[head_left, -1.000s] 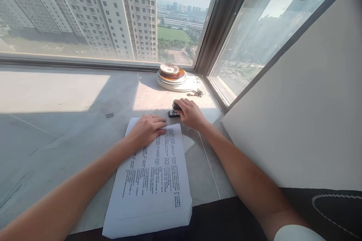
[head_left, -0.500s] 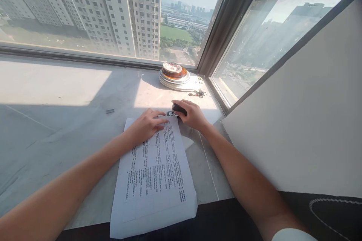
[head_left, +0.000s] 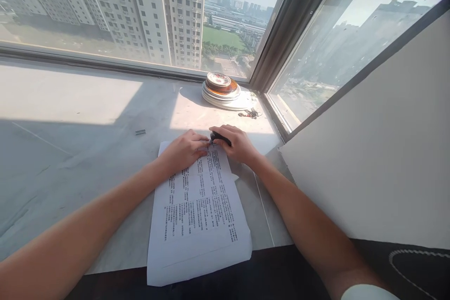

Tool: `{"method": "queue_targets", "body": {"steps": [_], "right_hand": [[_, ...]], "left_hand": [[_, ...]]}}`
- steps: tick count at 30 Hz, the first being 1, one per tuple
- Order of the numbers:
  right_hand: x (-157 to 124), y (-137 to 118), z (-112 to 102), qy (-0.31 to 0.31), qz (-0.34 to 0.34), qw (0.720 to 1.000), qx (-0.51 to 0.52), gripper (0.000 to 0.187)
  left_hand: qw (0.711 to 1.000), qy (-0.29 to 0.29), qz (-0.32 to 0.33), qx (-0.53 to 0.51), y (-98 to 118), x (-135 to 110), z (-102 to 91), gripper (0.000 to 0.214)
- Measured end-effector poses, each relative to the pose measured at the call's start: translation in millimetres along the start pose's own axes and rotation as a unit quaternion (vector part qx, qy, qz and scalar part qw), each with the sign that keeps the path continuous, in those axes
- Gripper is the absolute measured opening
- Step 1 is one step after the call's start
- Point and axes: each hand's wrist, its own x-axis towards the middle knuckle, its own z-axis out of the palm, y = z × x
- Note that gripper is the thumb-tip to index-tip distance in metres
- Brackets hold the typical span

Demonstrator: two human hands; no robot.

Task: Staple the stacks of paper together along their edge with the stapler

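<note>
Printed sheets of paper (head_left: 197, 225) lie on the stone ledge, their near end jutting past its front edge. My left hand (head_left: 188, 150) grips the far part of the sheets, its fingertips close beside the stapler. A black stapler (head_left: 221, 138) with a metal front is held in my right hand (head_left: 239, 143), fingers wrapped over its top. The stapler's front is at the far edge of the paper; my fingers partly hide its jaws. On the ledge to the left lies a strip of staples (head_left: 140, 131).
A stack of plates (head_left: 221, 96) with small dishes on top stands in the window corner. A bunch of keys (head_left: 250, 113) lies in front of it. Windows border the far side, and a white wall (head_left: 372, 150) slopes along the right.
The stapler has moved slightly left onto the paper's far edge. My left fingers have drawn closer together, and the paper has shifted a little away from me. The view has tilted slightly.
</note>
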Motion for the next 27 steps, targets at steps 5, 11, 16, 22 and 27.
{"method": "queue_targets", "body": {"steps": [5, 11, 16, 22, 27], "right_hand": [[0.0, -0.9, 0.3, -0.007, -0.004, 1.0, -0.014, 0.027], [0.6, -2.6, 3.1, -0.003, 0.012, 1.0, -0.025, 0.03], [1.3, 0.0, 4.1, 0.007, 0.012, 1.0, -0.016, 0.031], [0.5, 6.1, 4.8, 0.027, 0.0, 0.999, 0.02, 0.028], [-0.9, 6.4, 4.4, 0.04, -0.007, 0.999, 0.029, 0.028]], "left_hand": [[0.999, -0.007, 0.012, -0.035, -3.4, -1.3, 0.5, 0.023], [0.999, 0.022, -0.027, -0.028, 2.5, -0.7, 4.5, 0.02], [0.998, 0.042, -0.046, -0.004, 7.2, 3.4, 3.7, 0.024], [0.999, 0.018, 0.008, 0.03, 8.5, 0.7, 4.9, 0.03], [0.997, -0.03, 0.03, 0.067, 11.3, -3.6, 7.4, 0.035]]}}
